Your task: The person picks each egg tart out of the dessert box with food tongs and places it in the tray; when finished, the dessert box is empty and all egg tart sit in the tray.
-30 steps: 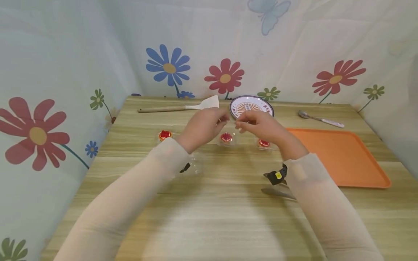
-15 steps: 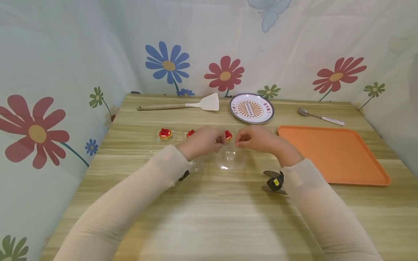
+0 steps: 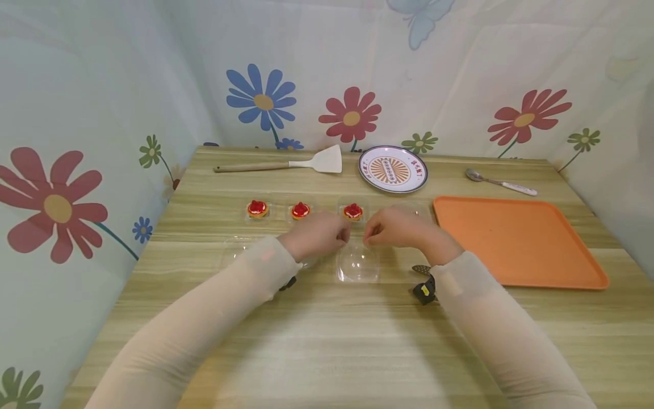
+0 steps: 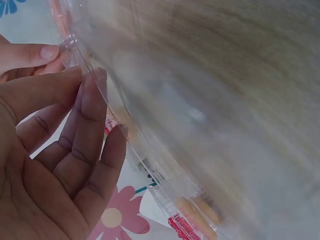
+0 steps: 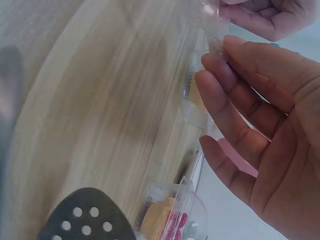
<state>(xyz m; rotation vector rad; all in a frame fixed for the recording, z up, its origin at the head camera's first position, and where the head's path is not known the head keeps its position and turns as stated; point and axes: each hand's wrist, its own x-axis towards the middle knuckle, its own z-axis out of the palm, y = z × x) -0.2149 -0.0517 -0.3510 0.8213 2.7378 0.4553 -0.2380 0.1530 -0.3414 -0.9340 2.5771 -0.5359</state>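
Head view: left hand (image 3: 319, 233) and right hand (image 3: 398, 227) are at either side of the clear lid (image 3: 359, 268), which sits on the person's side of the third red-topped tart (image 3: 352, 212); I judge the paired grip keeps thin plastic from twisting; left wrist view: thumb and fingertips pinch its edge narrowly; sheet see-through, glossy, one pale glint; right wrist view: thumb and fingertips pinch plastic, little finger apart, likely steadying that side.
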